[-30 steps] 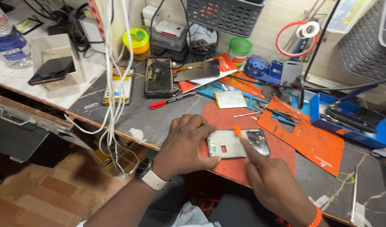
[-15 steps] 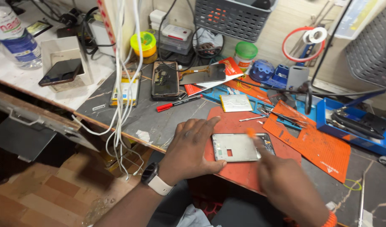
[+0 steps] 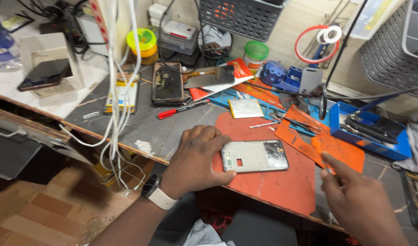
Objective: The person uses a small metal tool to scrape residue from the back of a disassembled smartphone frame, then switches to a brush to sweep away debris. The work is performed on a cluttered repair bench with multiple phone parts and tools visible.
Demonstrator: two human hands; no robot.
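Note:
A silver phone frame [image 3: 254,156] lies flat on an orange work mat [image 3: 272,191] at the bench's front edge. My left hand [image 3: 195,157], with a white-banded watch [image 3: 156,195] on the wrist, grips the frame's left end and holds it down. My right hand [image 3: 354,200] hovers to the right of the frame, apart from it. It pinches a small orange pry tool [image 3: 317,149] between thumb and forefinger.
Behind the mat lie a red marker [image 3: 184,108], an opened phone [image 3: 167,83], a flat battery [image 3: 246,108] and tweezers [image 3: 263,124]. A blue tray [image 3: 368,132] of tools stands at the right. White cables [image 3: 115,91] hang over the bench's left edge.
My right hand has pulled off the phone frame and moved right with the orange tool. My left hand still holds the frame in place.

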